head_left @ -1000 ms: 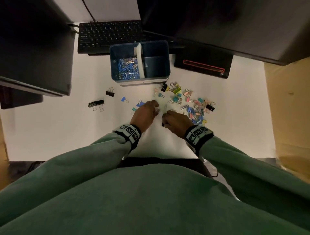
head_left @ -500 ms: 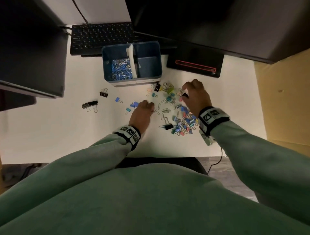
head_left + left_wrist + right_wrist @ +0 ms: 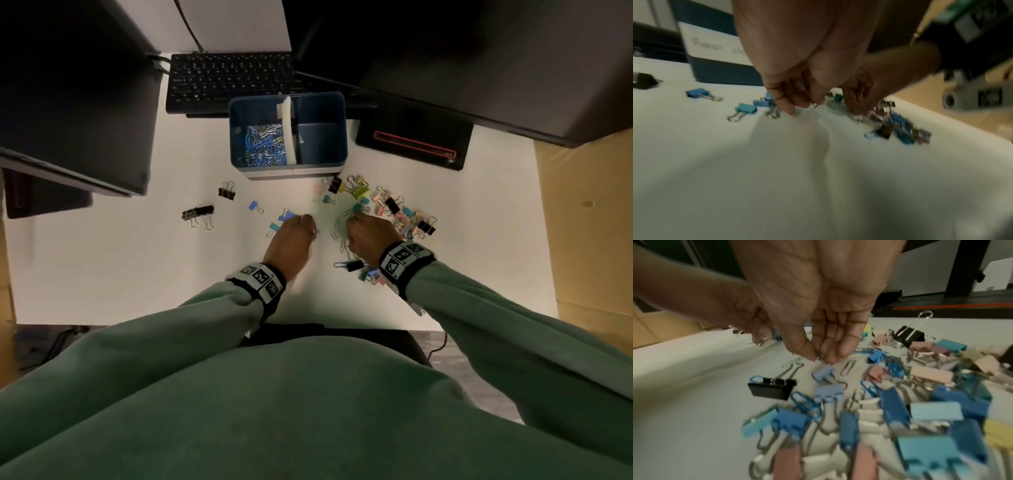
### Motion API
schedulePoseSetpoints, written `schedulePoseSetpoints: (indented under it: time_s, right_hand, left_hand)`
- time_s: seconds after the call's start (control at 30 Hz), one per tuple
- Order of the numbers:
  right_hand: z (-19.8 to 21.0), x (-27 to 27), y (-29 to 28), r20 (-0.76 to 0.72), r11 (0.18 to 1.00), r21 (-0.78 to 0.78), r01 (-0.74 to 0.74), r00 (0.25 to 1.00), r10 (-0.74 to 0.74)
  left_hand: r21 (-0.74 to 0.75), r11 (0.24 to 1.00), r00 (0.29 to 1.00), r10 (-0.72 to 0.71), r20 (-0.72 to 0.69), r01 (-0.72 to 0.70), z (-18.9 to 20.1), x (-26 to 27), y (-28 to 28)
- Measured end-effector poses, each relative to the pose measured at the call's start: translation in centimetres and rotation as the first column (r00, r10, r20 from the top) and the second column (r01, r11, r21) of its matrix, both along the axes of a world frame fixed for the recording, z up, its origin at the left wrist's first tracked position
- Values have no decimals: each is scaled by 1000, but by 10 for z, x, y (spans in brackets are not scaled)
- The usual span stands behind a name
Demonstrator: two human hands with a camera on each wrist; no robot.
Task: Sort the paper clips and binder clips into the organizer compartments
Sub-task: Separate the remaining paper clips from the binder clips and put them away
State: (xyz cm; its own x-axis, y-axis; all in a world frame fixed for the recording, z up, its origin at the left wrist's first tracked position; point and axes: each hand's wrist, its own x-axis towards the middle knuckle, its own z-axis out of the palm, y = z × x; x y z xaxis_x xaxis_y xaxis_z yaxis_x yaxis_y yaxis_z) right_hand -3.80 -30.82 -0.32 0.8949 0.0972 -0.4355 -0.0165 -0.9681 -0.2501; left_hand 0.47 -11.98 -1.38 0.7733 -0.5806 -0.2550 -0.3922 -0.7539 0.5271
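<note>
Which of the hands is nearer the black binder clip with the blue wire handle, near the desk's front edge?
Right. The right hand is just beyond the black binder clip, its wrist almost over it. The left hand lies farther off, to the clip's left, across bare desk.

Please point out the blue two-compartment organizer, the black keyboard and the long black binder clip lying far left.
blue two-compartment organizer [image 3: 322, 144]: head view, right compartment floor
black keyboard [image 3: 233, 80]: head view, keys
long black binder clip [image 3: 198, 212]: head view, body

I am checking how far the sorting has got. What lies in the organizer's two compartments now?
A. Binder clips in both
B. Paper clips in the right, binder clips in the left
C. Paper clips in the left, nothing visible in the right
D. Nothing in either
C: in the head view the organizer holds a heap of paper clips left of its white divider, while the right compartment shows only bare floor.
</note>
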Motion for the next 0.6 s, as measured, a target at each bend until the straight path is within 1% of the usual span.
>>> schedulePoseSetpoints:
  time_s: [0.07,0.13,0.17,0.23,0.3,0.33,0.37,0.43,0.47,0.5,0.53,0.6]
  right_hand:
    - [4,-1,-2,-24,999,38,26,999,-25]
    - [12,3,-3,-44,985,130,113,993,-108]
    - [20,8,-2,-42,962,208,178,984,-173]
    - [41,29,8,-4,876,400,270,956,-293]
    - [64,63,27,55,803,528,275,933,-355]
    - [74,83,39,76,782,565,263,927,-367]
    - [79,104,52,95,769,585,258,920,-381]
    - [85,140,73,127,754,598,274,896,-426]
    - [86,150,82,128,749,599,284,889,-439]
    - [87,155,86,125,750,597,286,890,-438]
    - [87,154,86,122,757,588,284,895,-430]
    - [83,137,71,167,761,595,259,886,-432]
  left_hand:
    - [-94,990,994,105,-33,-108,14,9,12]
    - [-205,950,970,220,-102,-237,36,25,23]
    - [-255,919,953,276,-121,-299,49,35,27]
    - [-349,846,914,389,-113,-403,72,62,33]
    - [-420,778,873,480,-86,-468,86,93,35]
    - [-426,765,860,506,-65,-482,89,108,34]
    - [-404,774,856,514,-46,-487,89,121,33]
    - [-283,843,877,481,13,-458,86,141,30]
    - [-223,873,890,454,48,-434,82,146,30]
    - [-185,888,895,441,75,-422,79,148,30]
    - [-182,890,892,440,106,-418,78,146,31]
    - [-266,870,860,471,194,-416,78,130,31]
